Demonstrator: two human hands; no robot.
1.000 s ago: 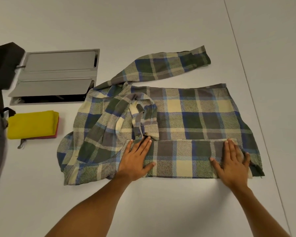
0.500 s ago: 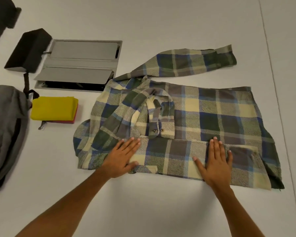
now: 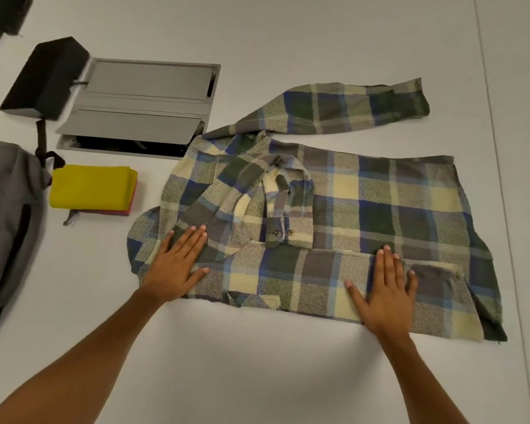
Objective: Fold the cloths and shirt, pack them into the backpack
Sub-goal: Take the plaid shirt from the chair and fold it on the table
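A plain white surface point(image 3: 257, 377) carries all items; a thin seam line runs along its right side.

Far left of the left grip, a grey fabric backpack point(image 3: 8, 228) lies at the frame edge, only partly in view. Beyond it, further from the person, sits a black angular block point(image 3: 45, 78) joined to a grey rectangular metal floor-box-style panel point(image 3: 141, 105) with hinged flaps, recessed in the surface.

Between the backpack and the left grip lies a stack of folded cloths: a yellow folded cloth point(image 3: 92, 186) on top, with a red folded cloth point(image 3: 126, 211) edge showing beneath it. The stack is well apart from both grips and just beside the backpack.

The left hand point(image 3: 178, 264), the left grip, is flat with fingers straight, pressing on the left end of a blue, green and cream plaid flannel shirt point(image 3: 364, 209). It holds nothing.

The shirt lies spread across the centre of the surface. Its near edge is folded up into a long band that runs between the two grips. Beyond the grips, one sleeve is folded across the shirt body, its buttoned cuff point(image 3: 288, 231) just beyond the band. The other sleeve point(image 3: 334, 108) extends away to the far right, flat on the surface.

The right hand point(image 3: 386, 292), the right grip, is likewise flat with fingers extended, pressing on the folded band. It holds nothing.
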